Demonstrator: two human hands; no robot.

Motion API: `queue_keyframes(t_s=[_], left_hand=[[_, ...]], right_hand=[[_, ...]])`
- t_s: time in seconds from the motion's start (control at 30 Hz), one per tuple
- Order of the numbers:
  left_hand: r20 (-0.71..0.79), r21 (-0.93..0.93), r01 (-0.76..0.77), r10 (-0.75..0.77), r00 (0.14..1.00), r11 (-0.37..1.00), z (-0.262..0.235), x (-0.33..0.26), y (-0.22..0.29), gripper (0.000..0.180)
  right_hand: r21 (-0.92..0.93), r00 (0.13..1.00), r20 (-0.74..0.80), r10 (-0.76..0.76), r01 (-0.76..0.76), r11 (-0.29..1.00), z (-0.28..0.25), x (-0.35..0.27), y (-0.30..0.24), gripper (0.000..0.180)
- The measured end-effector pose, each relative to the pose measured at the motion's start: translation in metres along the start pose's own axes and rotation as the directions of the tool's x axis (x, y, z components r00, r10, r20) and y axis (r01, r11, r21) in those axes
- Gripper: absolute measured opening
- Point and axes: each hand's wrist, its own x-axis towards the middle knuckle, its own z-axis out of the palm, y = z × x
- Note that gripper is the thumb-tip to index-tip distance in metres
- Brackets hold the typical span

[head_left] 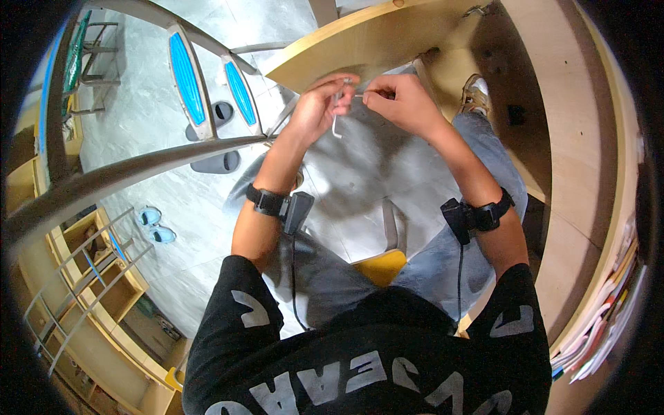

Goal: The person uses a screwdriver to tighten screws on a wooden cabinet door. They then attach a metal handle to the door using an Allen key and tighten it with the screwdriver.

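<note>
In front of me, both hands are raised close together beneath the edge of a wooden panel (332, 50). My left hand (317, 111) has its fingers curled round a thin, pale bent rod (336, 127), whose short hooked end hangs below the fingers. Just to its right, my right hand (401, 104) is pinched, thumb against fingers. A thin light sliver shows between the two hands, too small to name. What the right fingertips hold is mostly hidden.
On the left rises a metal ladder frame with blue treads (187, 79). Grey slippers (216, 162) and light blue slippers (158, 226) lie on the tiled floor. A wooden desk (577, 138) stands at the right, with papers (609, 311) nearer me. I sit on a yellow seat (380, 268).
</note>
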Motion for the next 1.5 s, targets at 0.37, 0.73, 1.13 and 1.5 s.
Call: queue_keyframes(t_s=[0.37,0.73,1.13,1.5], left_hand=[[0.123,-0.231,-0.012,0.042,0.992,0.973,0.017,0.009,-0.003,0.017],[0.119,-0.209,-0.031,0.057,0.991,0.977,0.016,0.003,-0.005,0.017],[0.082,-0.156,-0.037,0.051,0.995,0.987,0.015,0.004,-0.006,0.015],[0.078,-0.104,-0.076,0.084,0.993,0.992,0.015,0.005,-0.007,0.016]], right_hand=[[-0.147,0.986,-0.165,-0.023,-0.002,0.989,-0.01,0.01,-0.005,0.016],[-0.203,0.977,-0.198,-0.076,0.035,0.979,-0.001,0.008,-0.002,0.01],[-0.279,0.963,-0.22,-0.157,0.092,0.956,0.004,0.01,0.004,0.019],[-0.182,0.977,-0.19,0.1,-0.135,0.974,0.006,0.01,0.012,0.025]])
